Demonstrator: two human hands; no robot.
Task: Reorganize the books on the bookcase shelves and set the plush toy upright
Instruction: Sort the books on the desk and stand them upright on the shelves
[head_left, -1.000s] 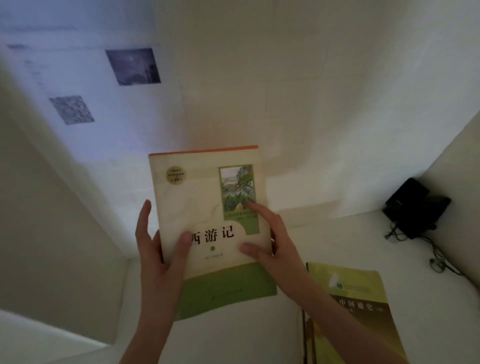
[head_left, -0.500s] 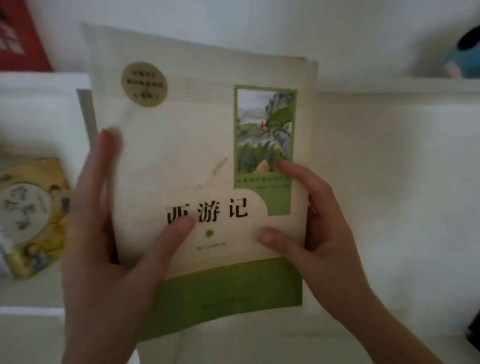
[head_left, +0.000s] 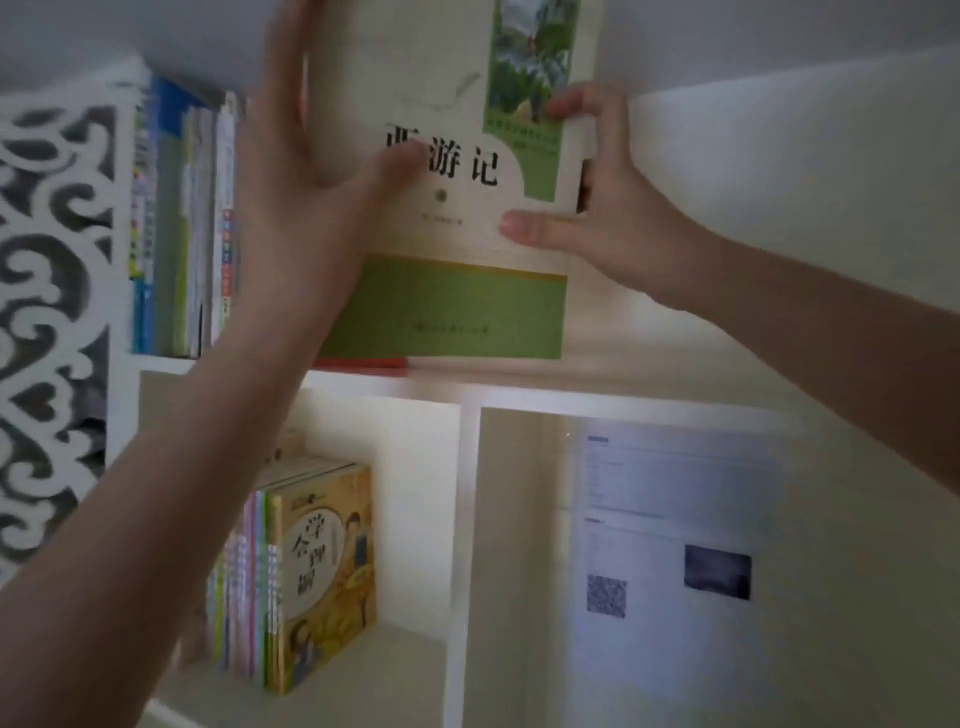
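Note:
A cream and green book (head_left: 457, 291) with black Chinese characters stands upright, cover toward me, its bottom edge at the upper shelf board (head_left: 597, 397). My left hand (head_left: 311, 156) holds its left edge, thumb across the cover. My right hand (head_left: 597, 208) grips the right edge with thumb and fingers on the cover. A row of upright books (head_left: 179, 218) stands just left of it on the same shelf. No plush toy is in view.
Below left, a compartment holds upright children's books with a yellow cover (head_left: 322, 571) facing out. A white divider (head_left: 465, 545) separates it from a compartment with a printed sheet (head_left: 670, 525) on its back wall. A carved white side panel (head_left: 47, 312) stands far left.
Both hands lifted the book from the lower compartment up to the upper shelf. The view swung upward with it, and the book now sits beside the row of upright books.

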